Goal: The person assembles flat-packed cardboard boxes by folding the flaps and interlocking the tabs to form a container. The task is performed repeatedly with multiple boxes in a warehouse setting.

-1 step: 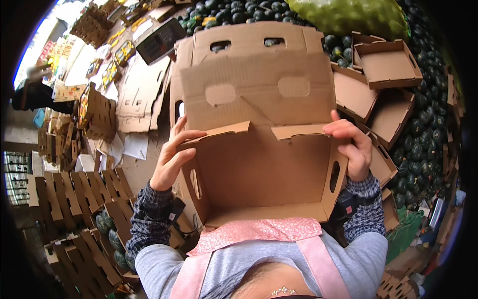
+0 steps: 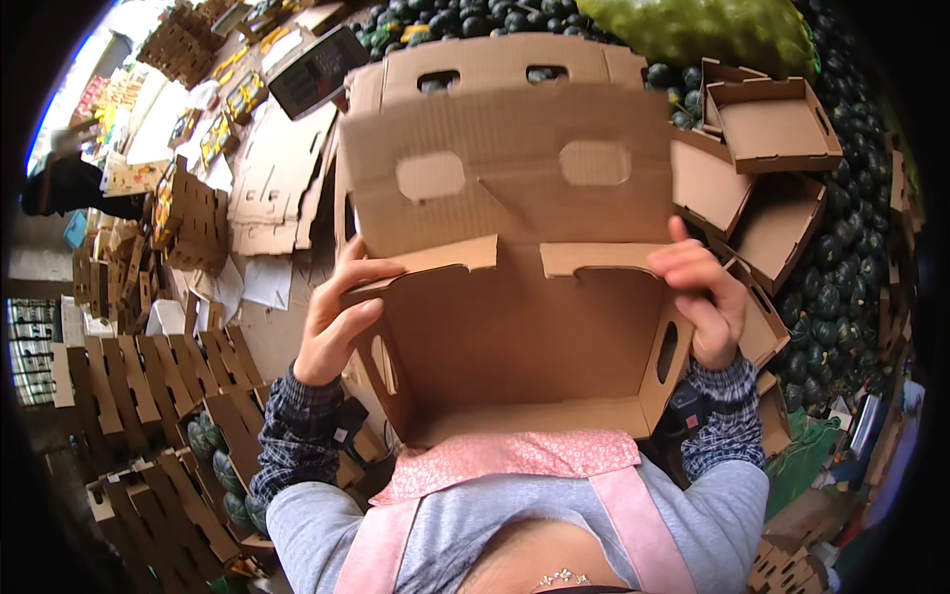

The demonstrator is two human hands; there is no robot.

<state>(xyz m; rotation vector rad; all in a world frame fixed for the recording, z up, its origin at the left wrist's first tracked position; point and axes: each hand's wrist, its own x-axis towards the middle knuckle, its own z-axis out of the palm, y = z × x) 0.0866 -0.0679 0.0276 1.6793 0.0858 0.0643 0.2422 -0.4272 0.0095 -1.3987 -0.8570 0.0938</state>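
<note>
A brown corrugated cardboard box (image 2: 524, 337), partly folded, is held in the centre of the view, its open side facing up and its near edge close against a pink floral apron (image 2: 515, 457). At the box's far left corner, the left hand (image 2: 334, 322) is spread, fingertips laid on the left end of a folded tab (image 2: 440, 259) and thumb held apart, beside the left wall. At the far right corner, the right hand (image 2: 708, 302) is curved, its fingertips touching the right end of a second tab (image 2: 604, 259); whether the cardboard is pinched there cannot be told. The two tabs are separated by a gap midway along the far edge. Beyond them a wide flap (image 2: 515, 193) is raised, pierced by two rounded openings and slightly blurred. A handle hole is cut in each side wall. Behind the flap, a slotted cardboard sheet (image 2: 495, 61) is seen. To the right, open cardboard trays (image 2: 772, 124) are stacked unevenly beside a heap of dark green, round, squash-like produce (image 2: 829, 277); a yellow-green mesh sack (image 2: 703, 35) is seen above. To the left, cartons (image 2: 163, 381) are set in rows, and a dark display screen (image 2: 317, 71) is tilted near the flap.
</note>
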